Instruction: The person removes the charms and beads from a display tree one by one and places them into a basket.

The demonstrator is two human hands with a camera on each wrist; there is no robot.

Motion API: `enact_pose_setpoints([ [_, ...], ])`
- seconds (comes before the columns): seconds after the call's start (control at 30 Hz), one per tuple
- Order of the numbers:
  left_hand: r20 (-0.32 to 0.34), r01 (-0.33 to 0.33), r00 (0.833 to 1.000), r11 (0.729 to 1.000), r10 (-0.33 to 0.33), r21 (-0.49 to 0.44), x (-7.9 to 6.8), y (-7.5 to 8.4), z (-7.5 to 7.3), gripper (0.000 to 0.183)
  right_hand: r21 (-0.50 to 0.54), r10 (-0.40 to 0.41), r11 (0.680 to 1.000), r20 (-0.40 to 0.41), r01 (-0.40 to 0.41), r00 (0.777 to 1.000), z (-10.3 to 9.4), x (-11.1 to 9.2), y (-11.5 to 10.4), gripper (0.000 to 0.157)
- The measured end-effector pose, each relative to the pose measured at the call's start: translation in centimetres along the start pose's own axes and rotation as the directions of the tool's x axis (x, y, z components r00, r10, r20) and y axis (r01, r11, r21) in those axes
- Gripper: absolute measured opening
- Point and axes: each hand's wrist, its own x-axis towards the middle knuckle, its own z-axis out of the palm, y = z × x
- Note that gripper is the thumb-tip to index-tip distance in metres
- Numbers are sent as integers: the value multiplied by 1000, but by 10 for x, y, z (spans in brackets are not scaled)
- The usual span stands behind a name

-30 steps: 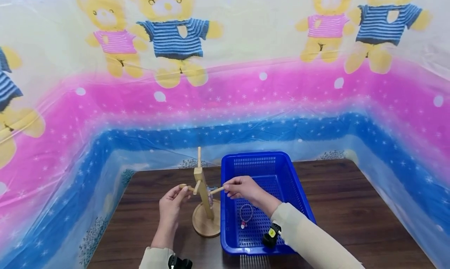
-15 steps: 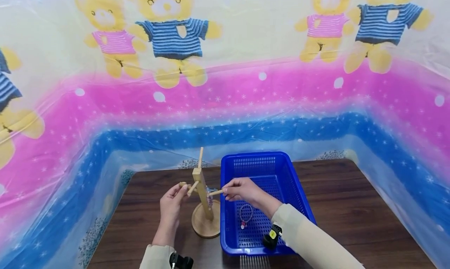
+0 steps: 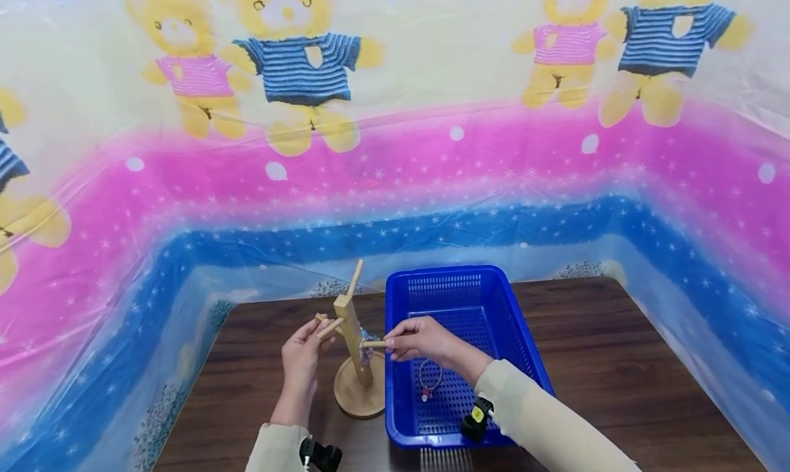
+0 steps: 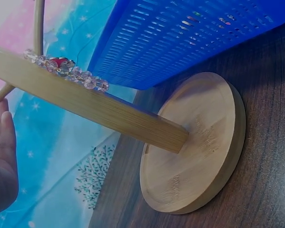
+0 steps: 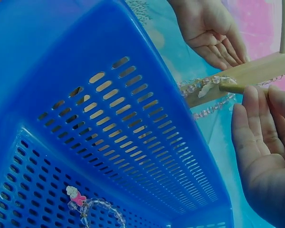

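A wooden peg stand (image 3: pixel 352 331) rises from a round base (image 3: pixel 358 393), left of a blue basket (image 3: pixel 396 431). My left hand (image 3: pixel 300 355) has thumb and fingers pinched on its left peg (image 3: pixel 320 317). On the right, my right hand (image 3: pixel 426 338) pinches the outer end of another peg (image 3: pixel 374 344). Beaded bracelets (image 5: pixel 211 110) with clear pinkish beads hang on that right peg against the post. A red charm (image 4: pixel 61 62) shows among the beads in the left wrist view. Another bracelet with a pink-and-white charm (image 5: pixel 76 195) lies inside the basket.
The basket's perforated side wall (image 5: pixel 128 109) stands close beside the post and under my right forearm. A brown wood-grain table (image 3: pixel 617 362) bears everything. Behind it hangs a bear-print cloth (image 3: pixel 395 149).
The stand's upper part has turned: its front peg swung left and its back peg leans right. My right hand moved slightly left and down with its peg; both hands keep their hold.
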Motion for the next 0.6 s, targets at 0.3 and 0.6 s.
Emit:
enact_pose_setpoints([
  [0.3, 29, 10, 1000, 999, -11, 41, 8, 0, 4, 46, 0, -8, 1000, 29, 8, 1000, 8, 0, 2, 23],
  [0.6, 19, 29, 999, 999, -29, 22, 14, -1, 13, 49, -11, -36, 999, 58, 36, 998, 21, -3, 0, 23],
])
